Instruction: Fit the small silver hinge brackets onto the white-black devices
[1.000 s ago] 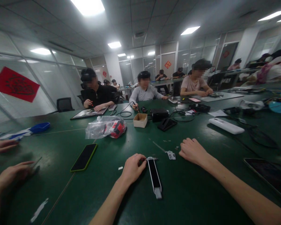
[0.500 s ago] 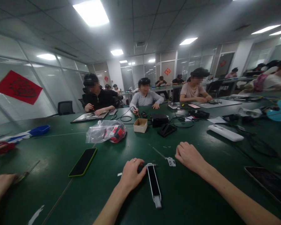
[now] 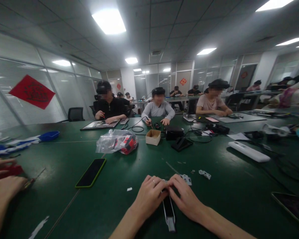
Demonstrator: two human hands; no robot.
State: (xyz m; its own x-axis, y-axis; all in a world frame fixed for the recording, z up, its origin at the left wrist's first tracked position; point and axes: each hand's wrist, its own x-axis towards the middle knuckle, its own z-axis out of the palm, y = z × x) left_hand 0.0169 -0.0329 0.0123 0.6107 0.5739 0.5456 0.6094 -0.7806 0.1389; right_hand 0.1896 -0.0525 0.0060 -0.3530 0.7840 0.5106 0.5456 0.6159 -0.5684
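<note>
A long narrow device with a white frame and a black face [image 3: 168, 209] lies on the green table in front of me, a grey piece at its near end. My left hand [image 3: 151, 196] is closed around its far end. My right hand [image 3: 185, 196] meets it there, fingertips pinched together at the same end; what they pinch is hidden. Just beyond my right fingers lies a small metal plate [image 3: 186, 179] with holes. A second small metal plate [image 3: 204, 174] rests farther right, with tiny rings [image 3: 192, 172] between the two.
Left of my hands lie a green-edged phone [image 3: 91, 173] and a white scrap [image 3: 129, 189]. Ahead are a plastic bag [image 3: 117, 142] with red parts, a small box [image 3: 153, 137] and a white case [image 3: 249, 151]. A co-worker's hands [image 3: 8, 189] are at far left; others sit opposite.
My right hand has moved left and toward me, joining my left hand at the device's far end. The right-hand metal plate and rings now show where it was. The view has shifted slightly.
</note>
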